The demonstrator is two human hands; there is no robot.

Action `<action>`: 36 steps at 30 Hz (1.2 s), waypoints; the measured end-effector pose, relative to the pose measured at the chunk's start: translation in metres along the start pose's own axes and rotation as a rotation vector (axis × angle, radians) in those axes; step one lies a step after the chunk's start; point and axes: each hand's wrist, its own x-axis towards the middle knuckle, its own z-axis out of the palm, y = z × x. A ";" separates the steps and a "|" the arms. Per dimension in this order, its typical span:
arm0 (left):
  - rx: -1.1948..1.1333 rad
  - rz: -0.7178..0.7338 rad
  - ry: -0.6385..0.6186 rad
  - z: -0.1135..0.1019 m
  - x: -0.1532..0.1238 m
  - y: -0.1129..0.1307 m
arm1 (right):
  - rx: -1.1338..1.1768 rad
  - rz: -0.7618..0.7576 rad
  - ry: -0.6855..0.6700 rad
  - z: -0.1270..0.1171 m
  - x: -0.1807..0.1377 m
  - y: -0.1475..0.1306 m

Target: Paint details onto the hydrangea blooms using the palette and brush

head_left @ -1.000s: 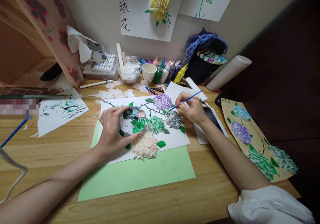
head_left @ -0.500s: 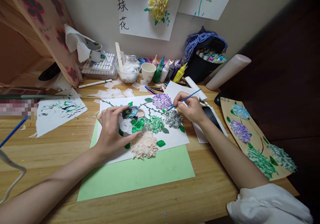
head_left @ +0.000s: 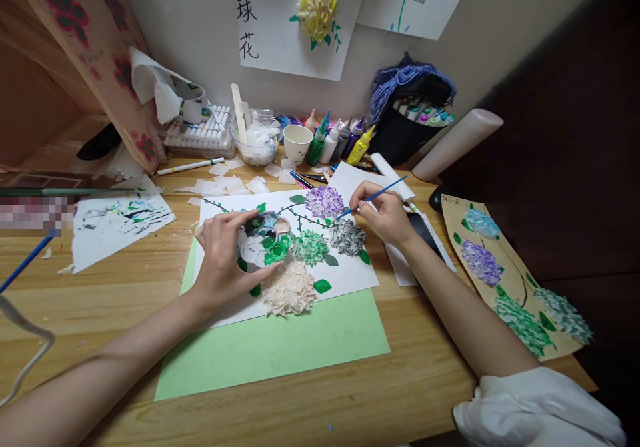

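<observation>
My left hand (head_left: 223,250) grips a round paint palette (head_left: 265,239) by its edges, thumb and forefinger spread around it. Its wells hold green, white, dark and pinkish paint. My right hand (head_left: 383,215) pinches a thin blue paintbrush (head_left: 375,196), its tip low over the white sheet (head_left: 345,276) near the end of a painted stem. On that sheet sit raised paper flowers: a purple one (head_left: 325,202), a grey one (head_left: 349,236), a green one (head_left: 311,246) and a cream one (head_left: 289,290). A light green sheet (head_left: 280,354) lies beneath.
Paint bottles (head_left: 330,146), a paper cup (head_left: 298,143) and a bowl of scraps (head_left: 256,142) line the wall. A black marker bag (head_left: 410,124) stands to their right. Another flower picture (head_left: 520,274) lies at right; a paint-smeared paper (head_left: 123,224) lies at left.
My right hand and the paintbrush have shifted very slightly to the right. The left hand and palette have stayed in place.
</observation>
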 end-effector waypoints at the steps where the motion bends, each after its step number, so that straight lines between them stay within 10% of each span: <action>1: -0.002 -0.001 -0.001 0.000 0.000 0.000 | 0.005 -0.002 -0.005 0.000 0.000 0.000; 36: -0.004 -0.009 -0.003 0.000 0.000 0.000 | -0.012 0.018 -0.002 -0.001 0.001 0.000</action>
